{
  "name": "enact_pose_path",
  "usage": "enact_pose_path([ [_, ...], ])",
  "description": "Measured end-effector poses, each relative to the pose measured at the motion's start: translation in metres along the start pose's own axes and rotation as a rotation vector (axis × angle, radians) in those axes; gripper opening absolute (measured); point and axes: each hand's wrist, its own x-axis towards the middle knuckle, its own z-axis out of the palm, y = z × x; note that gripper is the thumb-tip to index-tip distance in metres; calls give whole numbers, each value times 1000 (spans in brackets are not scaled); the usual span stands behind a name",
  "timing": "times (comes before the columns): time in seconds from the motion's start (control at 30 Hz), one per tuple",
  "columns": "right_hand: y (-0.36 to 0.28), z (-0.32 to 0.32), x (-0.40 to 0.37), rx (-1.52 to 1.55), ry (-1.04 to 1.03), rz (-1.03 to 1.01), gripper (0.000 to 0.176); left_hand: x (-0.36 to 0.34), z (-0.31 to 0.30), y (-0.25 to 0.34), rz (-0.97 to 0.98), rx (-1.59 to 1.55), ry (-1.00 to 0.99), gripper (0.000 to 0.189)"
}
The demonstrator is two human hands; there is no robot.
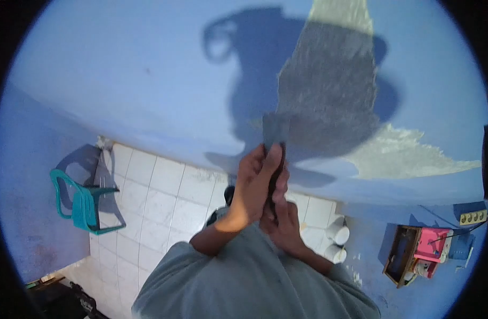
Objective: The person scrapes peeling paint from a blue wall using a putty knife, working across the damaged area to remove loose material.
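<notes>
A scraper (276,126) with a wide flat metal blade and a dark handle points up at the blue wall (185,95). Its blade overlaps the lower left edge of a bare grey patch (329,80) where the paint is gone. My left hand (256,178) is closed around the upper handle, thumb lying along it just below the blade. Lower down, my right hand (284,212) wraps its fingers round the same handle. Shadows of my head and arms fall across the wall and the patch.
A green plastic chair (84,207) stands on the white tiled floor (161,173) at left. White buckets (337,234) are by the right wall. Beyond them are a wooden box shelf (402,256), a pink container (431,243) and a power strip (473,217). Dark bags (60,300) lie lower left.
</notes>
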Motion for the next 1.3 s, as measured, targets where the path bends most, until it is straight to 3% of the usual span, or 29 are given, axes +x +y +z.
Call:
enact_pose_path([
  [0.03,6,-8,-2,300,-49,125,42,2,-1,-7,55,-22,-35,29],
  [0.13,0,-19,-4,341,-30,113,43,2,8,-16,74,-5,-23,28],
  [0.4,28,-41,-28,298,-56,46,44,-11,9,-52,63,-1,-75,26],
  [0.47,16,-27,-14,54,85,112,45,6,5,-37,66,37,6,26],
  [0.5,17,-21,-7,58,85,112,45,11,3,-29,60,82,84,27],
  [0.57,18,-12,4,287,69,130,44,9,-2,-23,70,43,52,27],
  [0.7,6,-7,-1,335,-5,159,46,-2,3,-18,76,16,85,27],
  [1.03,46,-38,-37,218,102,97,47,-17,3,-64,3,0,-48,26],
  [1.17,35,-31,-23,146,55,24,47,-8,-2,-52,16,-21,-36,26],
  [1.23,9,-10,2,329,141,281,47,9,-9,-26,40,75,97,27],
  [1.3,16,0,5,355,75,263,48,9,-19,-16,43,58,36,27],
])
